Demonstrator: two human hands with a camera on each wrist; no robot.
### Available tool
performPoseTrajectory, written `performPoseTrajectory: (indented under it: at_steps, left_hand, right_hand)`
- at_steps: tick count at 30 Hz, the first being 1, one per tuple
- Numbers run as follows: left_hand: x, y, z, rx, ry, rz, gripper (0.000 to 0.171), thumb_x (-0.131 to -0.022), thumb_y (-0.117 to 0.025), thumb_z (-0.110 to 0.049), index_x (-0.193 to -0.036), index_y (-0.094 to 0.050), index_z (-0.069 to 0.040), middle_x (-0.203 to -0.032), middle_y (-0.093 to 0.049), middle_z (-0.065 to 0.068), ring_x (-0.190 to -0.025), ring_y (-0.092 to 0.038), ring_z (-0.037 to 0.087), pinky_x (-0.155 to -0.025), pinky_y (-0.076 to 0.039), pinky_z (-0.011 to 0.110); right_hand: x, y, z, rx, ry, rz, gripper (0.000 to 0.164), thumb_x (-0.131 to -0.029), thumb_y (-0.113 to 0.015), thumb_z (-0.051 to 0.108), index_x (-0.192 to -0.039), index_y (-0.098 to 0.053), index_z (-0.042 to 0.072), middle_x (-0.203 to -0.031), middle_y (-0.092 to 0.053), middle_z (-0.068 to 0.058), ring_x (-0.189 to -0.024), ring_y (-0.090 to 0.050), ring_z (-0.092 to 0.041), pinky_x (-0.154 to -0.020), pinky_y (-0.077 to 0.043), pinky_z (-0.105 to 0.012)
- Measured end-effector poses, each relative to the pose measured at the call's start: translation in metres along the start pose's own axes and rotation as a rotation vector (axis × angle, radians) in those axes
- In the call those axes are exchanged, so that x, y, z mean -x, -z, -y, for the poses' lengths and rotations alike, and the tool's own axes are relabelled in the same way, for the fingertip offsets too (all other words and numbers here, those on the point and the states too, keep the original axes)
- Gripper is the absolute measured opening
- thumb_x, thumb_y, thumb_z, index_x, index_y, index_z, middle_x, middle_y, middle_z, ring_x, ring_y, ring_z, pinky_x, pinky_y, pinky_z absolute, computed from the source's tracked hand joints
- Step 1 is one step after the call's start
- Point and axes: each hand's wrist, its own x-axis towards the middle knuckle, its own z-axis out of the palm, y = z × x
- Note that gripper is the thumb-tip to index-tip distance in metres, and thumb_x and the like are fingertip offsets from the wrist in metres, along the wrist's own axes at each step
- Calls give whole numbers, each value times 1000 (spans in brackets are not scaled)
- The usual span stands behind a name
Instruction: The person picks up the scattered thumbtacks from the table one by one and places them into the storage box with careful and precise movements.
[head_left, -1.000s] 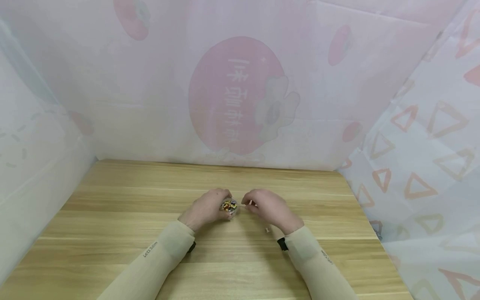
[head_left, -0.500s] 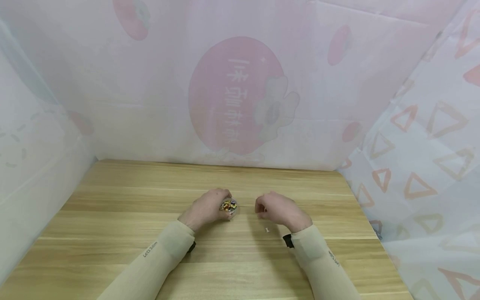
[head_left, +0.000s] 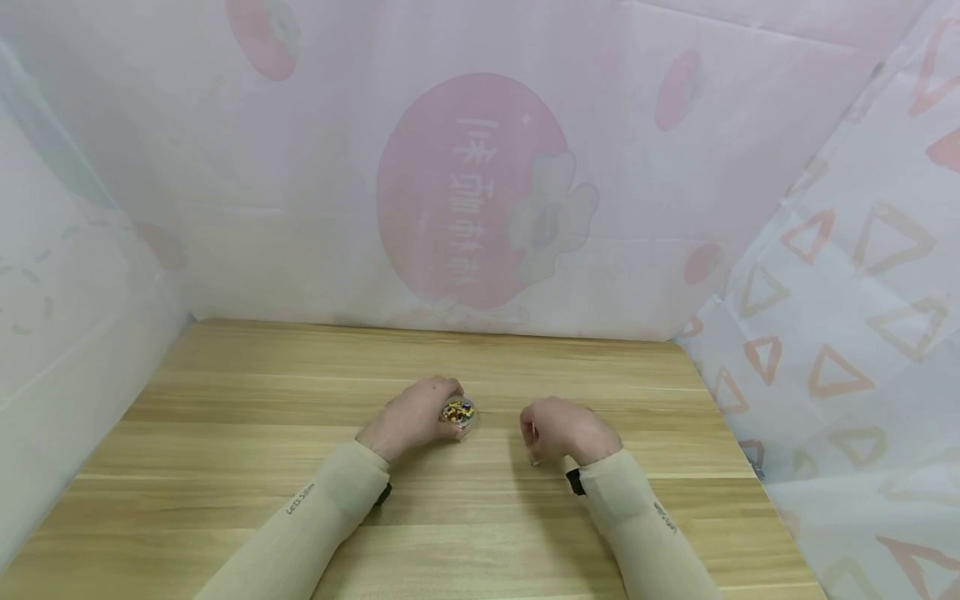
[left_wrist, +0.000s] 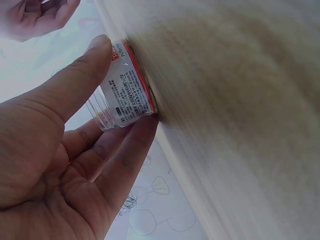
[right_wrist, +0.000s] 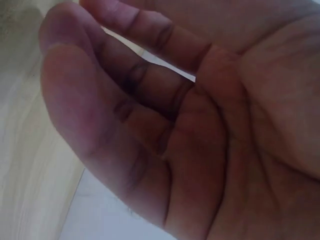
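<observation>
A small clear round jar [head_left: 458, 412] of colourful push pins stands uncapped on the wooden table. My left hand [head_left: 414, 417] curls around its side. In the left wrist view the jar's printed white label [left_wrist: 127, 92] with a red band shows between thumb and fingers. To the right, my right hand [head_left: 567, 429] is low over the table with its fingers bent and fingertips together; a small pale push pin [head_left: 535, 430] shows between them. Just below lies another pale push pin [head_left: 535, 462]. The right wrist view shows bent fingers [right_wrist: 75, 110] but hides the pinched pin.
The wood-grain table [head_left: 262, 375] ends at a pale pink printed sheet [head_left: 322, 250] behind. A white sheet with orange triangles [head_left: 862, 367] stands along the right, and a pale one [head_left: 67, 358] along the left.
My right hand has moved from beside the jar to the right, then down toward the loose pin on the table. The left hand and the jar have stayed in place.
</observation>
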Motion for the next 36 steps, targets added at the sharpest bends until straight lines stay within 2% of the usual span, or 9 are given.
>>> performPoseTrajectory:
  at_steps: [5,10,13,22,25,29,32,36]
  left_hand:
    - [0,0,0,-3,3,0,52,-80,-89,-27,-123,-67,-6,-115,-69,8,-101,-62,19,-91,-54,40]
    - [-1,0,1,-4,0,0,52,-80,-89,-27,-123,-66,-6,-115,-69,8,-101,-62,19,-91,-54,40]
    - [-1,0,1,-6,3,3,53,-80,-89,-27,-123,-66,-6,-116,-69,8,-103,-62,20,-92,-54,40]
    - [-1,-1,2,-18,6,10,54,-80,-89,-29,-125,-66,-8,-117,-69,7,-102,-62,18,-91,-54,40]
    - [-2,-1,2,-16,10,12,54,-80,-89,-29,-125,-66,-8,-116,-69,6,-101,-62,17,-90,-54,39]
    - [-2,-2,3,-14,11,11,54,-80,-89,-30,-124,-66,-9,-115,-69,5,-100,-61,17,-90,-54,38]
    - [-3,-2,3,-12,6,11,53,-80,-89,-29,-123,-66,-8,-114,-69,5,-99,-61,17,-90,-54,39]
    - [-3,-1,2,-7,0,12,52,-81,-89,-29,-123,-66,-8,-113,-69,5,-99,-61,17,-89,-54,38]
  right_hand:
    - [-2,-4,3,9,-54,14,29,-74,-87,3,-72,-61,15,-69,-58,4,-64,-53,-13,-57,-46,-30]
    - [-5,-8,5,52,-66,26,29,-77,-86,2,-71,-61,15,-68,-56,4,-62,-52,-12,-56,-44,-30]
    - [-7,-10,4,42,-62,23,27,-78,-83,-1,-72,-62,14,-68,-56,4,-62,-51,-12,-56,-44,-29]
    - [-18,-12,1,43,88,-69,21,-83,-67,-6,-82,-69,15,-75,-61,5,-68,-55,-12,-60,-50,-29]
    - [-21,-11,2,51,121,-125,19,-88,-66,-4,-87,-73,13,-82,-67,3,-73,-58,-12,-64,-52,-30]
    - [-25,-10,6,94,166,-199,11,-96,-70,6,-100,-78,12,-96,-74,1,-85,-66,-13,-75,-56,-31]
    - [-28,-10,9,126,199,-245,12,-97,-71,11,-105,-80,11,-101,-76,1,-93,-69,-14,-81,-58,-31]
    - [-33,-11,11,141,231,-307,12,-97,-71,11,-106,-80,11,-102,-75,1,-94,-68,-13,-82,-57,-30]
